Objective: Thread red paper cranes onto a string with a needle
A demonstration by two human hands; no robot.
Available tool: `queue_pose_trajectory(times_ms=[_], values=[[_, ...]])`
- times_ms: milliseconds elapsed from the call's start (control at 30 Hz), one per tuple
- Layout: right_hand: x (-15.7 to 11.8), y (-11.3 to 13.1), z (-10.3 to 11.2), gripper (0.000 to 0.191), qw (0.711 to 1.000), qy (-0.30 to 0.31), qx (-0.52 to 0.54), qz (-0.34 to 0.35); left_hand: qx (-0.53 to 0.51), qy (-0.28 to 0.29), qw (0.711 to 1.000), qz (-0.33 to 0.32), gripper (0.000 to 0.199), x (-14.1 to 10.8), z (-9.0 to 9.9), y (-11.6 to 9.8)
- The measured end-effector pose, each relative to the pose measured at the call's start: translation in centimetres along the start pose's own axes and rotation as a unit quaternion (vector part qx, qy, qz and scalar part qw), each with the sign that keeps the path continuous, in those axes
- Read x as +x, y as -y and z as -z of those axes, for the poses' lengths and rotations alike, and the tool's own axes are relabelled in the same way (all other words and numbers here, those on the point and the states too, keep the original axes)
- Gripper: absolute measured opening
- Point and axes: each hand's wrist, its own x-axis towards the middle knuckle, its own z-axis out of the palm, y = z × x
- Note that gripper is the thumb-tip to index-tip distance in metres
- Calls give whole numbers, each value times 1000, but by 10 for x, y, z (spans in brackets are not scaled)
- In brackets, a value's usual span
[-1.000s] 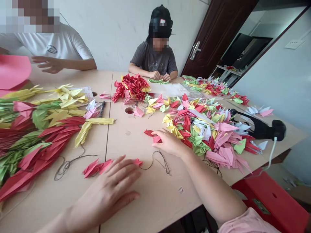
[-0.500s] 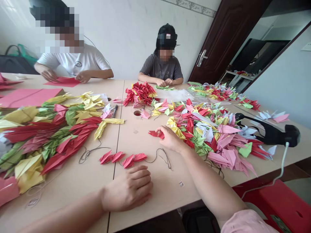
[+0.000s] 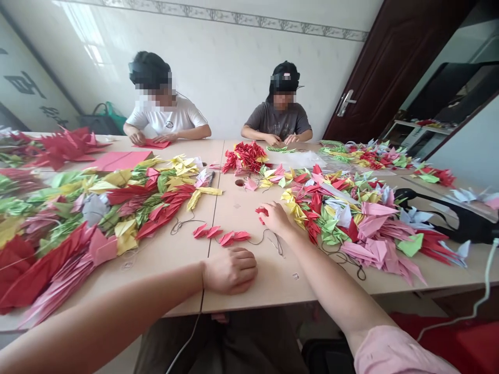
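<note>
My right hand (image 3: 275,218) pinches a small red paper crane (image 3: 262,212) at the table's middle, beside a large heap of mixed origami cranes (image 3: 343,223). My left hand (image 3: 230,270) rests curled on the tabletop (image 3: 249,275), holding nothing. Just beyond it lies a short row of red paper cranes (image 3: 217,235) on black thread (image 3: 268,240). A long mass of strung cranes (image 3: 117,213) in red, green, yellow and pink spreads to the left.
Across the table, a person in a white T-shirt (image 3: 166,119) has both hands on red paper (image 3: 152,144). A person in a grey T-shirt (image 3: 278,117) handles green cranes. More cranes (image 3: 370,156) lie at the far right, with a black strap device (image 3: 468,223) and white cable (image 3: 483,296) at the right edge.
My left hand has pulled back toward me and curled, uncovering the row of red cranes. My view has tilted up and back, showing more of the room.
</note>
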Motion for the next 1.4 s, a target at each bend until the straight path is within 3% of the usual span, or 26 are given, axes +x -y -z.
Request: queue_pose_trajectory(times_ms=[133, 200, 333, 433, 567, 700, 800, 900, 967, 1100, 1233, 1400], values=[[-5, -3, 6, 26, 1000, -7, 11, -6, 2, 0, 1000, 18, 15, -2, 2, -3], [-6, -4, 10, 24, 1000, -14, 22, -8, 10, -12, 998, 57, 20, -2, 4, -3], [-7, -7, 16, 20, 998, -24, 55, -21, 43, -47, 971, 233, 33, -3, 9, 7], [-6, -5, 19, 11, 995, -36, 90, -33, 31, -26, 944, 328, 26, -3, 15, 27], [-4, -1, 23, 10, 984, -86, 145, -52, -14, 21, 929, 368, 11, -1, 20, 48], [-7, 7, 29, 17, 964, -126, 218, -80, -47, 18, 915, 399, 15, 3, 20, 48], [-14, 19, 33, 30, 934, -82, 334, -99, -73, -2, 901, 428, 17, 4, 20, 40], [-23, 37, 35, 37, 806, 29, 567, -169, -110, -40, 893, 434, 17, 4, 24, 34], [-27, 47, 34, 34, 755, 77, 623, -190, -112, -59, 895, 428, 17, 3, 25, 33], [-30, 54, 32, 25, 736, 91, 645, -187, -103, -81, 899, 418, 21, -1, 23, 35], [-28, 52, 32, 28, 723, 116, 645, -216, -112, -80, 903, 408, 26, -4, 18, 36], [-29, 51, 32, 27, 761, 166, 589, -216, -105, -86, 904, 406, 19, -3, 18, 36]])
